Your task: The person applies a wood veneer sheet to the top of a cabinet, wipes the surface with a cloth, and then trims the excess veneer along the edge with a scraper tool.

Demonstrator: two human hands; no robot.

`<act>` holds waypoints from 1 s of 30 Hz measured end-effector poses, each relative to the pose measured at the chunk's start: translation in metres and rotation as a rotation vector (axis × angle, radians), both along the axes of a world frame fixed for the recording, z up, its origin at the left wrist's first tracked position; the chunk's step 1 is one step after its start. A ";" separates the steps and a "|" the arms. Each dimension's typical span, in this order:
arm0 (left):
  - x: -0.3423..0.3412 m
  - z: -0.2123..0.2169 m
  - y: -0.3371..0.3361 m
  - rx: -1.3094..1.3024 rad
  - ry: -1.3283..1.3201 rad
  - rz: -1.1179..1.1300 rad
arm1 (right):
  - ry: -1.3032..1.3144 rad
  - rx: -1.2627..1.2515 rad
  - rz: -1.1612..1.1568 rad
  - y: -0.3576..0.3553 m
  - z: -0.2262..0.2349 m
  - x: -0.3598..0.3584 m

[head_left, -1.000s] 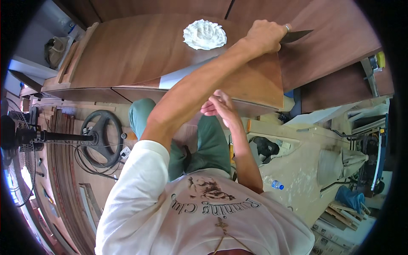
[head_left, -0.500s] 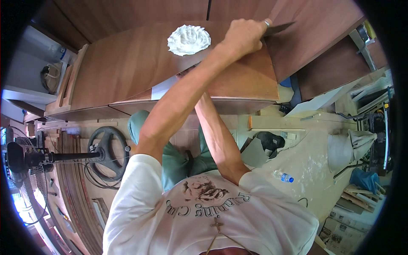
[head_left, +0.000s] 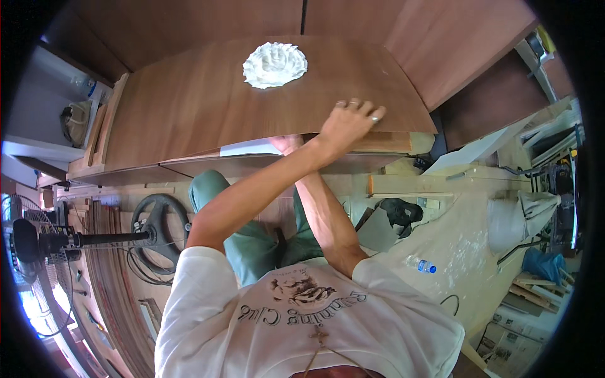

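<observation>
A thin brown wood-grain sheet (head_left: 189, 107) lies over a long wooden bench-like cabinet. On the sheet sits a round, ruffled white mound (head_left: 275, 65) that looks like thick paste. My forearms cross. My left hand (head_left: 350, 125), with a ring on it, is at the sheet's near right edge, fingers bent and apart, with nothing seen in it. My right hand (head_left: 287, 143) is tucked at the near edge, its fingers hidden beneath the sheet. Beside it a white board (head_left: 252, 147) shows under the sheet. Below the right part, the cabinet's lighter wood top (head_left: 391, 140) peeks out.
Brown panels (head_left: 460, 50) rise behind and to the right. On the left stand a fan (head_left: 38, 239), a black steering-wheel-shaped base (head_left: 161, 234) and stacked boards (head_left: 110, 252). A plastic bottle (head_left: 426, 266) and a black cloth (head_left: 399, 214) lie on the floor to the right.
The sheet's right corner, folded up in my left hand before, now lies down over the cabinet. My left hand has come nearer and let go. The white mound has shifted slightly left and nearer.
</observation>
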State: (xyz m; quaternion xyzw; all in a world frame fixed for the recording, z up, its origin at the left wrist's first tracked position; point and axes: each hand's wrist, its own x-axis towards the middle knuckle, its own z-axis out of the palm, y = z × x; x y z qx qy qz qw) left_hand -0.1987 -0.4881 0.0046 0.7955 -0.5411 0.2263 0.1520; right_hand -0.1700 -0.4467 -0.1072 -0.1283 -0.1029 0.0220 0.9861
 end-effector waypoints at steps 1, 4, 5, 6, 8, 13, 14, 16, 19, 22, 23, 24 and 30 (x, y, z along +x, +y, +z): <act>0.007 -0.011 0.019 0.024 0.009 0.015 | 0.003 0.027 0.024 0.012 -0.007 0.001; 0.018 -0.007 0.046 -0.021 -0.129 0.051 | -0.017 0.056 0.023 0.010 -0.010 0.002; 0.019 0.009 0.048 0.046 0.007 0.078 | -0.027 0.067 0.018 0.008 -0.010 0.002; 0.022 0.023 0.048 0.115 0.141 0.102 | -0.036 0.079 0.008 0.005 -0.009 0.007; 0.035 0.040 0.048 0.055 0.158 0.117 | -0.050 0.097 0.003 0.006 -0.003 0.016; 0.066 0.036 0.034 0.039 0.219 0.106 | 0.432 0.043 -0.243 -0.003 0.020 -0.003; 0.076 0.023 0.047 0.014 0.237 0.108 | 0.367 0.027 -0.269 0.006 0.021 -0.036; 0.072 0.025 0.052 -0.003 0.167 0.117 | 0.324 -0.396 -0.536 -0.014 0.027 -0.122; 0.063 0.040 0.064 0.025 0.228 0.185 | 0.400 -1.118 -1.039 -0.066 -0.061 -0.219; 0.048 0.050 0.041 0.062 0.277 0.216 | 0.937 -1.918 -0.873 -0.142 -0.247 -0.327; 0.050 0.049 0.028 0.045 0.253 0.185 | 1.072 -2.085 -0.750 -0.155 -0.283 -0.349; 0.053 0.047 0.021 0.034 0.229 0.175 | 1.083 -2.075 -0.770 -0.159 -0.303 -0.355; 0.064 0.038 0.048 0.049 0.316 0.171 | 1.014 -2.656 -0.162 -0.125 -0.329 -0.353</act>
